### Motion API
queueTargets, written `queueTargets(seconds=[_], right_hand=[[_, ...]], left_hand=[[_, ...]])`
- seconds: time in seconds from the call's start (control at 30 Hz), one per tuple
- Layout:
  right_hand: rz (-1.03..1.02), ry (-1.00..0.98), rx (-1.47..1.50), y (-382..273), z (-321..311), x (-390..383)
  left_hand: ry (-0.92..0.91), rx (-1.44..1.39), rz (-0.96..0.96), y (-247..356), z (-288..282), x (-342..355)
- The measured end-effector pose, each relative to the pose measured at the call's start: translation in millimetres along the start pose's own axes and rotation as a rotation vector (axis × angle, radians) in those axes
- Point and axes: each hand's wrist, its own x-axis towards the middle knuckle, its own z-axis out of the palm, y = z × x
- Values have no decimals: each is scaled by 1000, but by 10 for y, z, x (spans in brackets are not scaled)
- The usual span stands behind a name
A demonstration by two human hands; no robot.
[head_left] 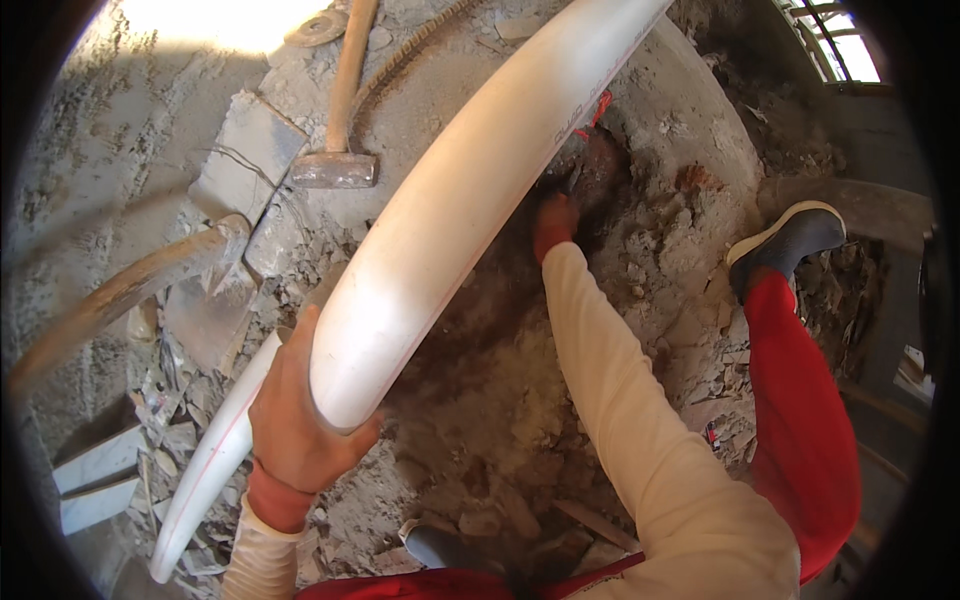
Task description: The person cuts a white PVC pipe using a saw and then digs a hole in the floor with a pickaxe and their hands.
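A thick white plastic pipe (455, 200) slants from the middle left up past the top edge. My left hand (300, 410) is wrapped round its lower end, thumb on the near side. Close behind that hand, a thinner white pipe (212, 475) slopes down to the lower left. My right hand (557, 217) reaches into a dark hollow (600, 165) in the rubble, right of the thick pipe. Its fingers look closed near a small dark, pointed shape, but I cannot make out what they hold. A red strip (600, 108) shows beside the pipe above the hollow.
A sledgehammer (335, 170) lies at the upper left, near a ribbed steel bar (410, 50). A wooden-handled shovel (215, 305) lies further left. Pale tile pieces (100, 480) sit at the lower left. Broken rubble surrounds my feet; my dark shoe (790, 240) stands at the right.
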Motion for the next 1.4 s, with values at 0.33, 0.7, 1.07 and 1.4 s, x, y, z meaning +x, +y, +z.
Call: queueTargets(seconds=[0.33,0.7,1.07,1.4], right_hand=[[123,-44,152,-30,-179,-879],[45,46,-77,-244,-356,-519],[161,-44,-16,-61,-580,-1308],[97,-61,-207,-181,-487,-112]], left_hand=[[10,-23,-71,-3,-33,-75],[-13,-61,-67,-30,-1,-69],[5,-96,-69,5,13,-76],[-36,-42,-56,-74,18,-79]])
